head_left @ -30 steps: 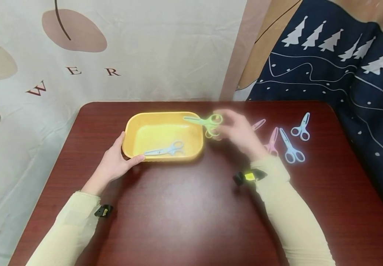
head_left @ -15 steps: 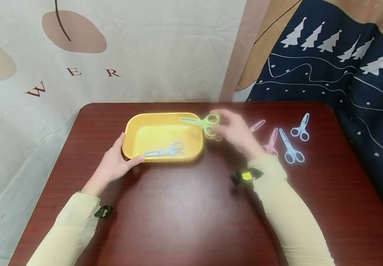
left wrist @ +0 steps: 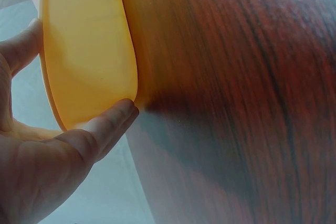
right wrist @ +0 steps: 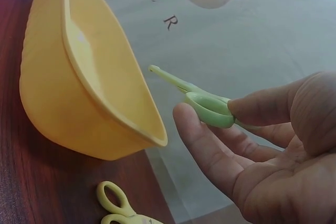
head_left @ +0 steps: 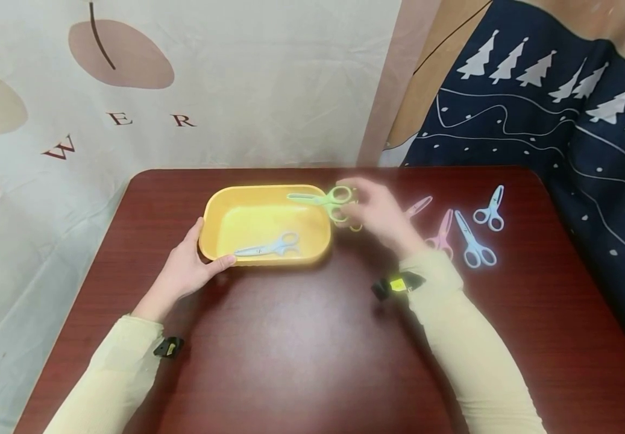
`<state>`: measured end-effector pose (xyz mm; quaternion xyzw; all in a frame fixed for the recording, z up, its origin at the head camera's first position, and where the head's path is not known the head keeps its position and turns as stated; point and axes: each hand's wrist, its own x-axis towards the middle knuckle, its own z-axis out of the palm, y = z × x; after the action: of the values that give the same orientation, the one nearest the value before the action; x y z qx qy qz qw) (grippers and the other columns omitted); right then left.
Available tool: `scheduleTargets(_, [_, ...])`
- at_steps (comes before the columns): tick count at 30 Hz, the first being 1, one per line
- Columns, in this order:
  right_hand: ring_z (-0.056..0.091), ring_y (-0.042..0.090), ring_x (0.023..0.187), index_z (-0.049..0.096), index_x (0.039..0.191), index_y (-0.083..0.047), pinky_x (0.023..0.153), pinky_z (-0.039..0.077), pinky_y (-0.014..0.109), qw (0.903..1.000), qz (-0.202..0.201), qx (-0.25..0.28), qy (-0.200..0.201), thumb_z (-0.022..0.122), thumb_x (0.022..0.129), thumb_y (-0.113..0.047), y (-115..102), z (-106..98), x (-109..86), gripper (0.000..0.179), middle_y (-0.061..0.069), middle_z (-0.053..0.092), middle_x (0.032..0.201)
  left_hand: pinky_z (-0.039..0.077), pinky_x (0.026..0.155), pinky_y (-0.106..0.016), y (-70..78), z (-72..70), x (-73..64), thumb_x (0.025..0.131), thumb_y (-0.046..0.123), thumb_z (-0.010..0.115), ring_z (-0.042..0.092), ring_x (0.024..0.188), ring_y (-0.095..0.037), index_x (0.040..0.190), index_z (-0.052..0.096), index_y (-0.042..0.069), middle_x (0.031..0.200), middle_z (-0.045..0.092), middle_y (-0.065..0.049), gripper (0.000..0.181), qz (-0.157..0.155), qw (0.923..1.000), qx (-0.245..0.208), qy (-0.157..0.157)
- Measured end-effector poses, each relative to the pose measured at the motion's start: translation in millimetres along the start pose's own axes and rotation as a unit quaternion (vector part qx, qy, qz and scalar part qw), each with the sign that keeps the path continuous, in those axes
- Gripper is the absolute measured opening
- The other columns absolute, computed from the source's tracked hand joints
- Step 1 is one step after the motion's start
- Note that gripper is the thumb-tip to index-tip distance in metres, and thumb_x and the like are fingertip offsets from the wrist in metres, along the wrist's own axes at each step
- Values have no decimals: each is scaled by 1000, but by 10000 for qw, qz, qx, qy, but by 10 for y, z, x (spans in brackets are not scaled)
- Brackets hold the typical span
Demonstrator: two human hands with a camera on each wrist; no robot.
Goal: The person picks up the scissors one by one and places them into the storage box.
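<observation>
With thumb on the near rim and fingers at the end wall, my left hand [head_left: 184, 265] grips the left end of a yellow plastic basin [head_left: 252, 217]. A pair of light blue scissors [head_left: 271, 246] lies inside along the near wall. My right hand [head_left: 374, 211] pinches green scissors [head_left: 325, 201] by the handle loops, blades pointing left over the basin's right end. The right wrist view has the same green scissors [right wrist: 202, 103] between thumb and fingers, above the basin's rim. Beneath that hand, yellow-green scissors [right wrist: 123, 208] lie on the table, mostly hidden in the head view.
On the right of the dark red wooden table [head_left: 301, 343] lie pink scissors [head_left: 442, 232], a second pink pair [head_left: 419, 207] partly behind the right hand, blue scissors [head_left: 474, 241] and another blue pair [head_left: 490, 210]. Printed cloth [head_left: 269, 78] hangs behind the table.
My right hand has moved slightly left with the green scissors, bringing the blades further over the basin. My left hand and the basin have stayed put.
</observation>
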<state>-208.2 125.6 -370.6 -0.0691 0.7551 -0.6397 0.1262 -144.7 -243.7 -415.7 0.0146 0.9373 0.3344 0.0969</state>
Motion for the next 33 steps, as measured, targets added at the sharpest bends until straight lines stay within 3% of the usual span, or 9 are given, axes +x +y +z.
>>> scheduleTargets(8, [75, 27, 91, 60, 141, -8, 72, 63, 36, 9997, 211, -103, -33, 71, 93, 1, -33, 34, 32, 50, 16, 67, 124, 31, 116, -66, 3, 3, -9, 90, 46, 79, 31, 148, -51, 163, 1, -5, 166, 18, -34, 119, 0, 10000, 4, -10])
scheduleTargets(18, [75, 33, 85, 62, 139, -9, 55, 51, 30, 9990, 177, -400, -79, 71, 94, -1, -47, 59, 76, 47, 13, 69, 119, 31, 115, -66, 6, -4, -17, 90, 46, 79, 31, 147, -51, 163, 1, -6, 165, 19, -34, 118, 1, 10000, 10, 2])
scheduleTargets(27, [75, 35, 84, 61, 140, -12, 54, 50, 31, 9974, 264, -640, -196, 73, 93, -4, -96, 92, 102, 49, 10, 70, 121, 31, 116, -66, 8, -9, -10, 90, 46, 79, 30, 148, -51, 163, 2, -6, 165, 18, -34, 118, 24, 10000, 17, 6])
scheduleTargets(33, [74, 34, 83, 61, 141, -11, 63, 58, 37, 9971, 264, -692, -200, 76, 91, -4, -119, 128, 122, 52, 14, 70, 118, 30, 116, -66, 14, -10, -10, 90, 46, 78, 30, 148, -51, 163, 2, -6, 165, 18, -34, 118, 19, 10000, 32, -9])
